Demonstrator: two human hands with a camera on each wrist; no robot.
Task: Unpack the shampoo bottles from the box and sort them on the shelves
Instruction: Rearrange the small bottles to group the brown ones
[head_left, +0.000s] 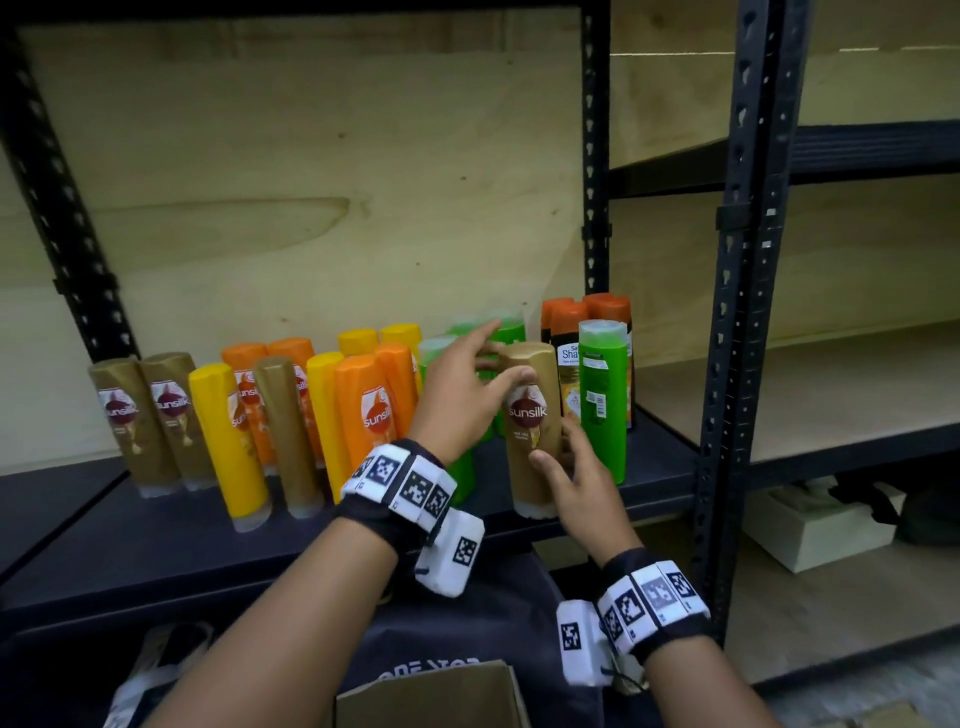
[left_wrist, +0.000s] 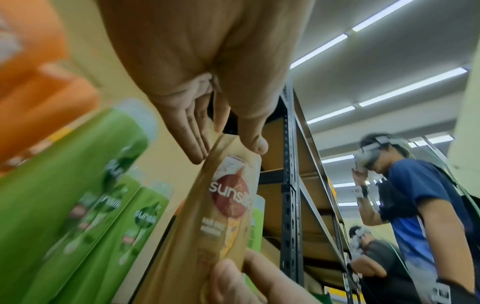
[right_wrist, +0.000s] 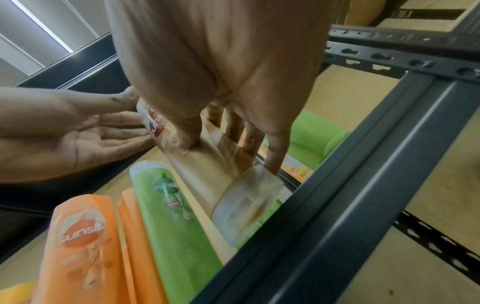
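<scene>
- Right hand (head_left: 589, 488) grips the lower part of the gold bottle (head_left: 535, 426): the thumb lies on the front face and the fingers (right_wrist: 272, 152) wrap the far side down to the pale cap end.
- Left hand (head_left: 467, 389) is at the top of the gold bottle, fingers straight and loosely spread; its thumb tip (left_wrist: 255, 144) touches the upper edge, and the fingertips reach just behind the bottle, toward the green ones.
- Gold bottle stands cap down at the front edge of the dark shelf (head_left: 156, 540), label reading "sunsilk" facing out; whether its cap rests fully on the shelf cannot be told.
- Just right of the gold bottle stands a green bottle (head_left: 602, 400), upright, with its back label to the camera.
- Behind and to the left of the gold bottle are more green bottles (left_wrist: 78, 185), partly hidden by the left hand.
- Behind the gold bottle, to its right, is a cluster of dark-orange-topped bottles (head_left: 582, 322) against the plywood back wall (head_left: 311, 182).
- Left of the gold bottle stand orange bottles (head_left: 369, 400), then yellow bottles (head_left: 223, 426), with one more gold one between them.
- Far left of the gold bottle, two brown-gold bottles (head_left: 150, 415) stand side by side.
- Below the gold bottle, at the bottom of the head view, is a cardboard box flap (head_left: 431, 696).
- Right of the gold bottle rises a black perforated upright (head_left: 737, 312).
</scene>
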